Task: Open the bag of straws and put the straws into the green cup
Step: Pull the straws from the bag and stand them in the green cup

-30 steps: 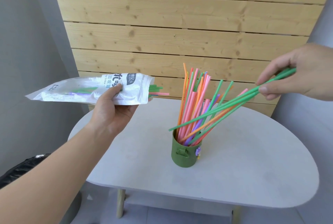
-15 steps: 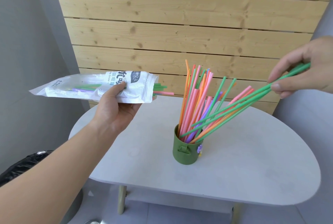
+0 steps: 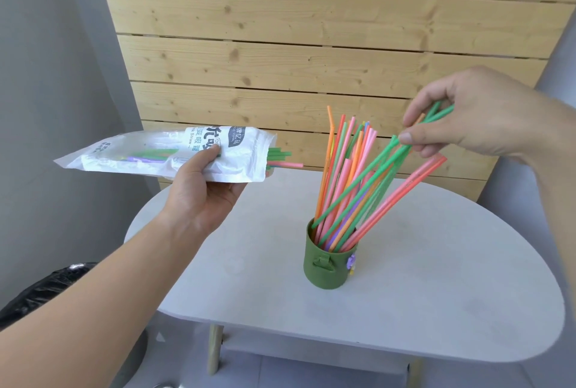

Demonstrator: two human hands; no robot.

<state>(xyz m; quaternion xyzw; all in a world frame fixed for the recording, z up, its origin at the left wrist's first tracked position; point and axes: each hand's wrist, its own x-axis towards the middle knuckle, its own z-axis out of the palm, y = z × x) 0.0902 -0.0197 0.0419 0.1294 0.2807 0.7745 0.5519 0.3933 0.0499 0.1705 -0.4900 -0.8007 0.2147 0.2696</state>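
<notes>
The green cup (image 3: 327,266) stands upright near the middle of the white table (image 3: 436,309). Several coloured straws (image 3: 339,175) stick out of it, some upright, some leaning right. My right hand (image 3: 461,116) is above and right of the cup, fingers pinched on the upper ends of a few green straws (image 3: 367,182) whose lower ends are at the cup's mouth. My left hand (image 3: 202,188) holds the white straw bag (image 3: 168,153) level to the left of the cup. The bag's right end is open, with green and pink straw tips (image 3: 280,158) poking out.
A wooden slat wall (image 3: 311,44) rises behind the table. A black bin bag (image 3: 46,291) sits low at the left, under my left forearm. Grey walls close in on both sides. The table's wooden leg (image 3: 215,347) shows below its front edge.
My right hand has moved left and down towards the cup, and the green straws it holds now stand steeper with their lower ends inside the cup. The bag has hardly moved.
</notes>
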